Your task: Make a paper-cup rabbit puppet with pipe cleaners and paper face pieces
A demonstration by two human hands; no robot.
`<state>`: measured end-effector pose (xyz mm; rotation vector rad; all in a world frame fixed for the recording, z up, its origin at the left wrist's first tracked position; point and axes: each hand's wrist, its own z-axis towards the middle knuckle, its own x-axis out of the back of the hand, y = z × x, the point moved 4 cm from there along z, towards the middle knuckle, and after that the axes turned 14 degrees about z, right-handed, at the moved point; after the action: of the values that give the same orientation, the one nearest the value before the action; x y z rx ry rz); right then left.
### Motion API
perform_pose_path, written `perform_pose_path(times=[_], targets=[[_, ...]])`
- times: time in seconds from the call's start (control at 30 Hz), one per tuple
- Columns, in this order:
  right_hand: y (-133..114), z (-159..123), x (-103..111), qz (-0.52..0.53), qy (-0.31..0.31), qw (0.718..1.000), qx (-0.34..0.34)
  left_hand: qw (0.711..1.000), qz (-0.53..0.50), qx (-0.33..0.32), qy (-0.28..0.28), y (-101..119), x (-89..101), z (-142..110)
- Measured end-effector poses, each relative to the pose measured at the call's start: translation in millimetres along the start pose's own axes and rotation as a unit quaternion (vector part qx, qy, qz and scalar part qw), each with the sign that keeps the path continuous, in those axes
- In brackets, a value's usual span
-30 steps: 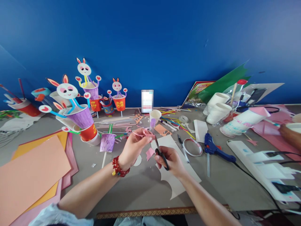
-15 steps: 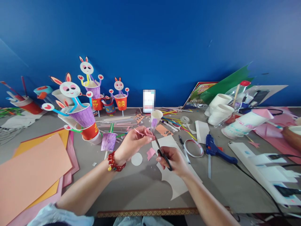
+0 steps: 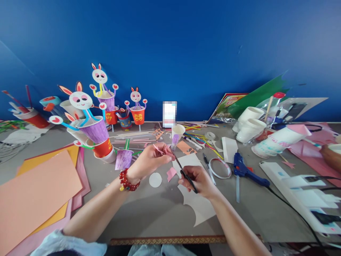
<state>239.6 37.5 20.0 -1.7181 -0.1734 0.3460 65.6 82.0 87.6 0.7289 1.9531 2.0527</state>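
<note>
Pinched in my left hand (image 3: pixel 151 160) is a small piece of pink paper (image 3: pixel 170 153), partly covered by the fingers. My right hand (image 3: pixel 197 181) grips black-handled scissors (image 3: pixel 189 180), whose blades reach up-left to the pink paper's edge. Whether the blades are parted is too small to tell. Beneath the hands lie a white paper circle (image 3: pixel 155 180), a pink scrap (image 3: pixel 171 174) and a white sheet (image 3: pixel 197 209) with curved cut-outs. Just behind stands a white paper cup (image 3: pixel 178 131) with a purple patch.
Rabbit-faced cup figures (image 3: pixel 80 100) and a purple cup (image 3: pixel 124 159) stand left, above stacked coloured paper (image 3: pixel 39 185). To the right are a blue glue gun (image 3: pixel 246 170), a tape roll (image 3: pixel 220 168) and a power strip (image 3: pixel 293 199). Another person's hand (image 3: pixel 331 158) shows at the right edge.
My right hand and the scissors have shifted slightly right and back from the pink paper. My left hand stays nearly in place, still holding the paper. The view has shifted a little.
</note>
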Motion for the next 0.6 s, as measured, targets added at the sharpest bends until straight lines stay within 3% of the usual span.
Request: perform_pose_path(times=[0.37, 0.6], targets=[[-1.3, -0.2, 2.0, -0.032, 0.011, 0.999, -0.005, 0.999, 0.044, 0.001, -0.006, 0.4, 3.5, -0.9], [-1.3, 1.6, 5.2, -0.05, 0.052, 0.997, 0.018, 0.999, 0.049, -0.009, -0.021, 1.0, 1.4, -0.3]])
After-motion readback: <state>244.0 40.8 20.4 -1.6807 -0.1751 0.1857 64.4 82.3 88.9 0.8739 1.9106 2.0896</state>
